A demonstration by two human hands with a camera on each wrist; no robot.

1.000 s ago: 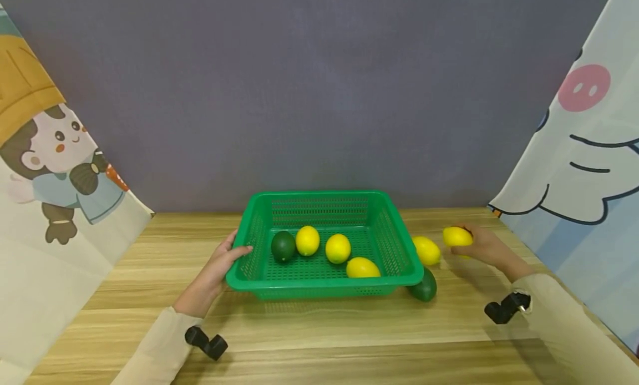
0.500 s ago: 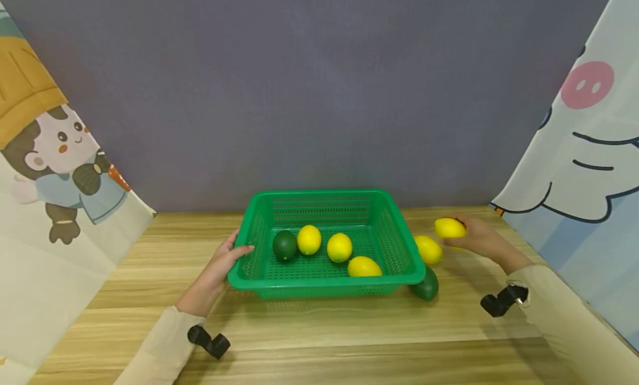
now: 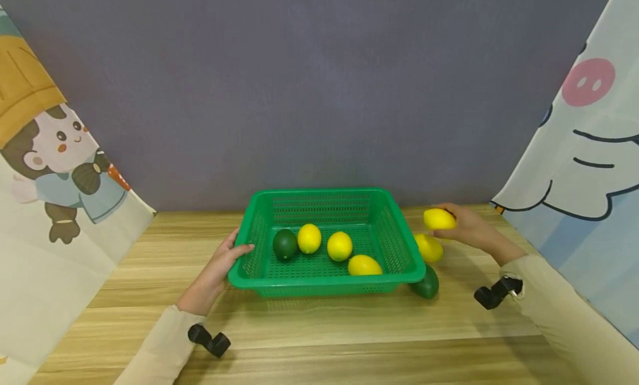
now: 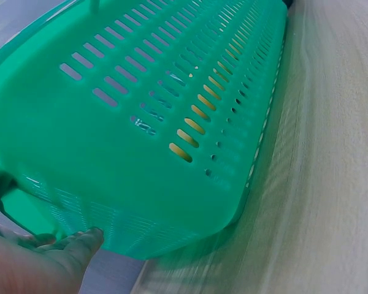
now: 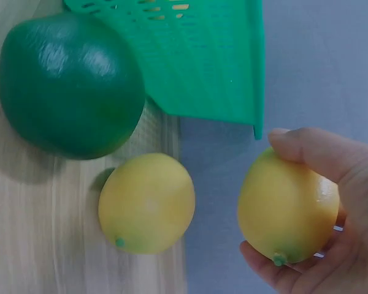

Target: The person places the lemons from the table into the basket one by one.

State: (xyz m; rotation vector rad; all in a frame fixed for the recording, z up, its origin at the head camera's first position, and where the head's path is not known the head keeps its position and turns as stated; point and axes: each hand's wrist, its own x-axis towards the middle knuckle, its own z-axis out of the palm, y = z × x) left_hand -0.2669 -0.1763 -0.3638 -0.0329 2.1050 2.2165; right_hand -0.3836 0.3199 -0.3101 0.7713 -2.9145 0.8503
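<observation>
Pinching the held lemon (image 3: pixel 439 219) between its thumb and curled fingers, the right hand (image 3: pixel 465 228) holds it raised above the wooden table (image 3: pixel 349 332), outside the green basket (image 3: pixel 324 282) and near that basket's right wall. In the right wrist view, we note the thumb along one side of the fruit, the fingers around the other, and the green-tipped end exposed. The held lemon is apart from the loose lemon (image 3: pixel 430 248) on the table.

We locate the left hand (image 3: pixel 223 261) at the basket's left end. Its thumb lies over the rim and its fingers bear on the outer side, pinching the edge between them; we cannot tell the spacing of all these fingers.

Inside the basket, we count four fruits: a dark green fruit (image 3: pixel 285 244) at the left, a back lemon (image 3: pixel 309 239) beside it, a middle lemon (image 3: pixel 339 246), and a front lemon (image 3: pixel 365 265) partly hidden by the front rim. Outside, we find the loose lemon just beside the right wall and a second green fruit (image 3: pixel 426 283) partly covered by the front right corner. Behind the table, we see a grey backdrop (image 3: pixel 319 96).
</observation>
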